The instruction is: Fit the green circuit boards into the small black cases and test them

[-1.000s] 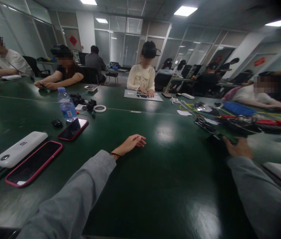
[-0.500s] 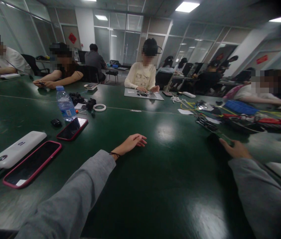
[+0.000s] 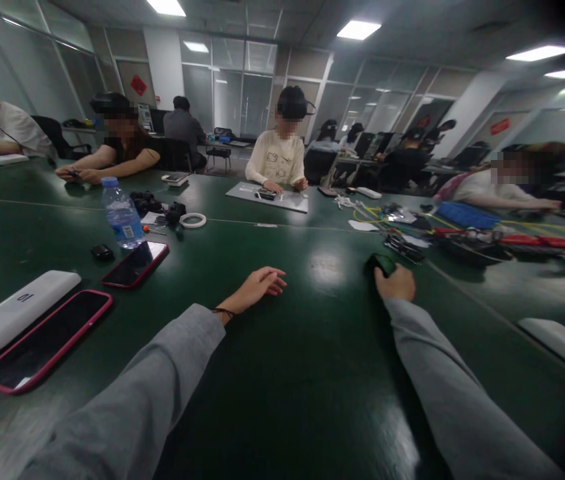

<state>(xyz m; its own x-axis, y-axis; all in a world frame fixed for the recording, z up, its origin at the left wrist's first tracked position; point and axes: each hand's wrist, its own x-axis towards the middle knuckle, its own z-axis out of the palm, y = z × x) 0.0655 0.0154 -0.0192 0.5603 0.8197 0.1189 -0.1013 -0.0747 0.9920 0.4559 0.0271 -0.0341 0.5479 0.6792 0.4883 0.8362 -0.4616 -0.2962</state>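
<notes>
My left hand point(image 3: 257, 287) rests flat on the dark green table point(image 3: 312, 373), fingers loosely apart, holding nothing. A thin band circles its wrist below a grey sleeve. My right hand point(image 3: 396, 283) lies further right on the table, closed over a small dark green object point(image 3: 381, 263) that sticks out beyond my fingers. What that object is I cannot make out.
Two red-cased phones point(image 3: 45, 340) point(image 3: 135, 265), a white power bank point(image 3: 15, 310), a water bottle point(image 3: 121, 215) and a tape roll point(image 3: 193, 220) lie at the left. Cables, tools and a blue tray point(image 3: 467, 215) clutter the right. Several people sit across the table.
My right hand has drawn leftward and toward me from the clutter at the right, bringing the small dark green object along. My left hand has stayed put.
</notes>
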